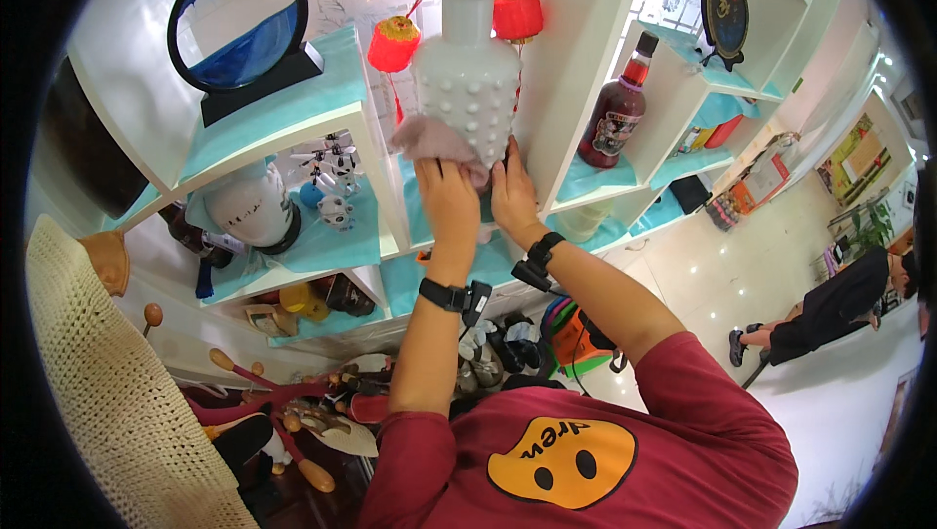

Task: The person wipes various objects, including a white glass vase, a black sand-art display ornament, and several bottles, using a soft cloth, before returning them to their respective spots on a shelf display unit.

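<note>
A tall white vase point(468, 82) with raised round knobs stands upright in a shelf compartment in front of me. Two red lanterns with gold tops, a left one point(394, 44) and a right one point(518, 13), hang by cords from its neck. My left hand point(448, 196) holds a pinkish-grey cloth point(439, 145) against the vase's lower left front. Low on the vase's right side, my right hand point(514, 196) grips it, thumb on the front and fingers along the side. The vase's base is mostly hidden by my hands and the cloth.
On the left upper shelf stands a round sand picture point(241, 24). Below it are a white jar point(252, 207) and small panda figures point(337, 210). A liquor bottle point(615, 108) occupies the right compartment. Left of me stands a coat rack point(274, 397). Another person point(834, 306) is at far right.
</note>
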